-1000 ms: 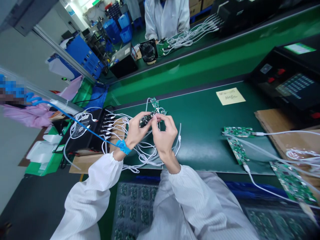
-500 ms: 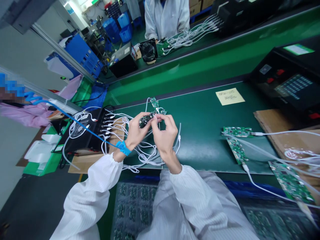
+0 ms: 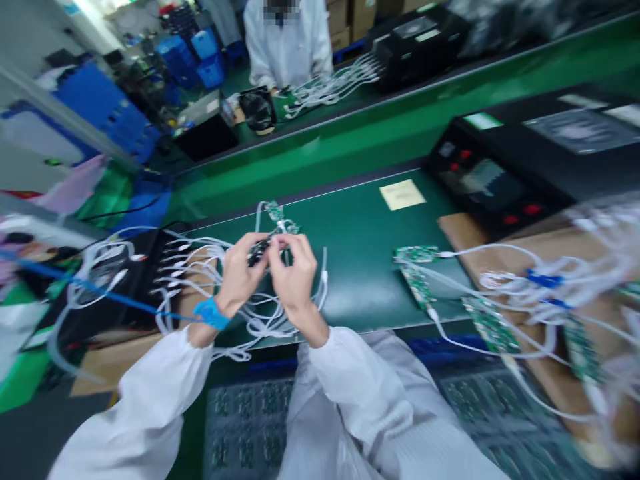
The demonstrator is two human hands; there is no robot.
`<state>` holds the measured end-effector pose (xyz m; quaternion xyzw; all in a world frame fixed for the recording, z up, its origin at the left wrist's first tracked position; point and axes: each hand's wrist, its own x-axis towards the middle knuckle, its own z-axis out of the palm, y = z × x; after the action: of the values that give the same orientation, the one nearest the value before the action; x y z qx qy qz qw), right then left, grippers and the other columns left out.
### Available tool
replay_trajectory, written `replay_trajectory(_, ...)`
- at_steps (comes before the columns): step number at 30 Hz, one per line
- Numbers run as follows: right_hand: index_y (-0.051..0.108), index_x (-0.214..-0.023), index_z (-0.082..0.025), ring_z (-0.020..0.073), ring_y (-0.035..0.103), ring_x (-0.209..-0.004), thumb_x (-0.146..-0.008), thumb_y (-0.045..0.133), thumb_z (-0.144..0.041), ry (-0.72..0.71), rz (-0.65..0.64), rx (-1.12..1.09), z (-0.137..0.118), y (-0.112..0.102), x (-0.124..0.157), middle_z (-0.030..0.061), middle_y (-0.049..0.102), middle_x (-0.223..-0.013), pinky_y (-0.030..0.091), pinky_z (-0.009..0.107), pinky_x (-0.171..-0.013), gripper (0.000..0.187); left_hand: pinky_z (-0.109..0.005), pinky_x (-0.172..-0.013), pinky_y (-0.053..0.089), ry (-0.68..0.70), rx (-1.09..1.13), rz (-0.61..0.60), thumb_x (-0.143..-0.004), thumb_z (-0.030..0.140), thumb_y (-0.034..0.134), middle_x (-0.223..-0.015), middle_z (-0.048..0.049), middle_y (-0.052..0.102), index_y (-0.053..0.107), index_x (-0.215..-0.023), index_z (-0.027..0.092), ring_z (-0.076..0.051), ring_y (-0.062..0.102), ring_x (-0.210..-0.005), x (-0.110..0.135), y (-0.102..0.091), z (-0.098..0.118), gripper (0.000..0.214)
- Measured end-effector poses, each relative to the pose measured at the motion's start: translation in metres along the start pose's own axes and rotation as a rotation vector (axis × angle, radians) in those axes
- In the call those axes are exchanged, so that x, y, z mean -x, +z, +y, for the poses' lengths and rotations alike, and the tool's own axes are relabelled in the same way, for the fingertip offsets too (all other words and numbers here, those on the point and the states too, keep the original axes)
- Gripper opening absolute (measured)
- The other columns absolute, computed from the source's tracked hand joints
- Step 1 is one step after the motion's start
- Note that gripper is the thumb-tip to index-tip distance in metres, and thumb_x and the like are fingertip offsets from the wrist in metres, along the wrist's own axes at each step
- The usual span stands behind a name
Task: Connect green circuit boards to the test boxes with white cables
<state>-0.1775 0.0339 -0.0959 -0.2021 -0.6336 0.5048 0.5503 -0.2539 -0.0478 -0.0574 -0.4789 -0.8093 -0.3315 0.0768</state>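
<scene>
My left hand (image 3: 239,277) and my right hand (image 3: 294,270) are raised together over the green mat (image 3: 360,260), both closed round a small dark circuit board (image 3: 259,250). The right fingers pinch at its right end, where a white cable meets it. A blue wrist strap (image 3: 212,313) circles my left wrist, its blue cord running off to the left. Under the hands lies a tangle of white cables (image 3: 260,320). Just beyond my fingers lie other small green boards (image 3: 277,215).
A black multi-port box (image 3: 125,280) feeds the white cables at left. Green boards (image 3: 417,267) with cables lie at right beside cardboard (image 3: 480,247). A yellow note (image 3: 402,194) and a black tester (image 3: 495,180) sit further back. Another person in white (image 3: 287,40) works across the belt. Board trays (image 3: 250,427) lie below.
The view has swung to the right and blurred, so the hands now sit further left in frame. The hands keep the same grip on the small board.
</scene>
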Motion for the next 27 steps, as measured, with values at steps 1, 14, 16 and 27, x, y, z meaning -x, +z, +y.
replay_trajectory(1, 0.068, -0.095, -0.018, 0.015, 0.065, -0.088, -0.099, 0.056, -0.021, 0.017, -0.014, 0.006, 0.0, 0.0, -0.001, 0.0043, 0.067, -0.093, 0.055, 0.03, -0.086, 0.012, -0.033, -0.085, 0.056, -0.012, -0.015, 0.006, -0.091, 0.028, 0.061, -0.105, -0.0062, 0.075, 0.067, -0.109, 0.02, -0.021, 0.071, -0.094, 0.0, 0.0, 0.0, 0.02)
replay_trajectory(14, 0.066, -0.093, -0.022, 0.0157, 0.068, -0.099, -0.099, 0.06, -0.026, 0.086, -0.055, 0.071, 0.001, 0.007, -0.006, 0.0027, 0.072, -0.096, 0.054, 0.029, -0.096, 0.01, -0.041, -0.072, 0.052, -0.203, 0.02, 0.018, -0.089, 0.049, 0.062, -0.095, 0.0033, 0.072, 0.064, -0.106, 0.033, -0.027, 0.069, -0.083, -0.003, -0.002, 0.002, 0.023)
replay_trajectory(16, 0.065, -0.091, -0.022, 0.0159, 0.067, -0.104, -0.099, 0.06, -0.025, 0.068, -0.03, 0.061, 0.001, 0.008, -0.005, 0.0033, 0.072, -0.097, 0.054, 0.03, -0.098, 0.01, -0.04, -0.07, 0.052, -0.208, 0.023, 0.015, -0.089, 0.047, 0.063, -0.093, 0.0028, 0.072, 0.063, -0.105, 0.031, -0.027, 0.069, -0.082, -0.003, -0.001, 0.003, 0.023)
replay_trajectory(27, 0.071, -0.091, -0.02, 0.0181, 0.062, -0.108, -0.096, 0.066, -0.024, 0.149, -0.048, 0.095, 0.005, 0.012, -0.01, 0.0043, 0.074, -0.098, 0.05, 0.035, -0.102, 0.009, -0.029, -0.076, 0.055, -0.185, 0.104, -0.006, -0.088, 0.04, 0.064, -0.097, -0.0049, 0.074, 0.065, -0.105, 0.02, -0.019, 0.068, -0.083, -0.011, 0.004, -0.006, 0.026)
